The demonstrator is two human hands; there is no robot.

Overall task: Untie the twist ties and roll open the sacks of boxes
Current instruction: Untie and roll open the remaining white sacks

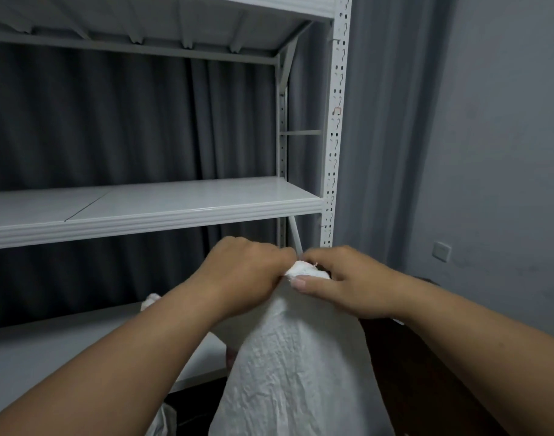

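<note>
A white woven sack (pixel 294 366) stands upright in front of me, its top gathered into a bunched neck (pixel 305 269). My left hand (pixel 247 275) grips the neck from the left with curled fingers. My right hand (pixel 348 281) pinches the bunched top from the right, thumb laid across the front. The twist tie is hidden between my fingers. A second tied white sack top (pixel 150 301) peeks out behind my left forearm, and another white sack (pixel 162 420) shows at the bottom.
A white metal shelving rack (pixel 162 202) stands directly behind the sack, its perforated upright (pixel 333 136) at the right. Dark grey curtains (pixel 112 121) hang behind. A dark wooden piece of furniture (pixel 420 366) sits at the right. A wall socket (pixel 441 250) is on the grey wall.
</note>
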